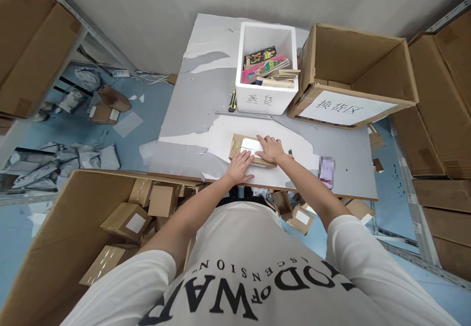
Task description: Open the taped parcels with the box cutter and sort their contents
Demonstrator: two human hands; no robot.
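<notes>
A small taped cardboard box (236, 144) lies near the front edge of the table, with a white label (251, 144) on its top. My left hand (239, 167) rests on the near side of the box, its fingers stretched over the label's lower edge. At the right end, my right hand (271, 149) lies with fingers spread on the box top and label edge. Neither hand wraps around the box. Just right of my right hand is a small dark and red object (290, 153), partly hidden by my wrist.
On the table stand a white foam box (265, 99) of books, a large open carton (353, 112), a yellow-black utility knife (232, 101) and a blurred purple item (327, 171). A big carton (73, 218) with several parcels sits at my left. Shelving flanks both sides.
</notes>
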